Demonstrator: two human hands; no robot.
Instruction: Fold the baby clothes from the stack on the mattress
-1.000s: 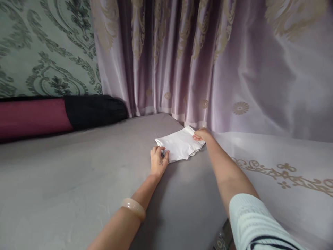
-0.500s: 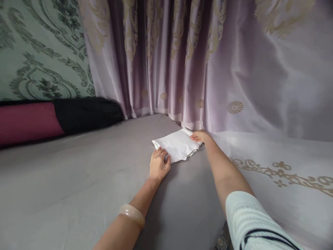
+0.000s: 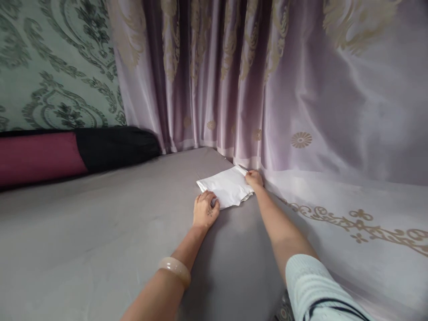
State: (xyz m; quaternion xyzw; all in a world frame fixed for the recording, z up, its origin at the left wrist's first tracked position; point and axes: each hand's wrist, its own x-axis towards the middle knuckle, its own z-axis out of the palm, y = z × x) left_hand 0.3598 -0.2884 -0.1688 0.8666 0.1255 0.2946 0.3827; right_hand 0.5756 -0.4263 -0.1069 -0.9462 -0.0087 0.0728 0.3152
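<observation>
A folded white cloth lies flat on the grey surface, with layered, uneven folds along its right near edge. My left hand is at the cloth's near left corner, its fingers curled in and closed on the edge. At the opposite side my right hand has its fingers bent and pinched on the cloth's right edge. What lies under the fingers of each hand is hidden.
The grey sheet-like surface stretches out to the left. A long maroon and black bolster rests against the patterned wall. Purple curtains hang close behind the cloth, and pale fabric with a gold pattern drapes on the right.
My right hand has shifted slightly left and down, and its outstretched fingers have closed on the cloth's right edge. The left hand stays at its corner.
</observation>
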